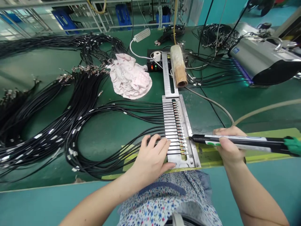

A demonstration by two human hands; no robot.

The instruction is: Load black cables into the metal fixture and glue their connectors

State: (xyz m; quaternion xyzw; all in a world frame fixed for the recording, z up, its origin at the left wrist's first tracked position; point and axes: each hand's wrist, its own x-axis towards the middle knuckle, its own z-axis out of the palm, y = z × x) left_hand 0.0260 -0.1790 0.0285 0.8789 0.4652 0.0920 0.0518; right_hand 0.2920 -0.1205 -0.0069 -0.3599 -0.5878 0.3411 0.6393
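My left hand (151,157) lies flat, fingers spread, on black cables (131,146) where they enter a slotted metal fixture (180,131) near the table's front edge. Cable ends with small connectors sit side by side in the fixture's slots. My right hand (228,147) is closed round a long black and white pen-shaped tool (237,142). The tool lies level and its black tip touches the fixture's right edge by the connector row.
Large bundles of black cables (58,125) cover the left half of the green table (113,125). A crumpled pink cloth (130,77), a cardboard roll (178,66), a small lamp (141,35) and a grey machine (261,59) stand further back.
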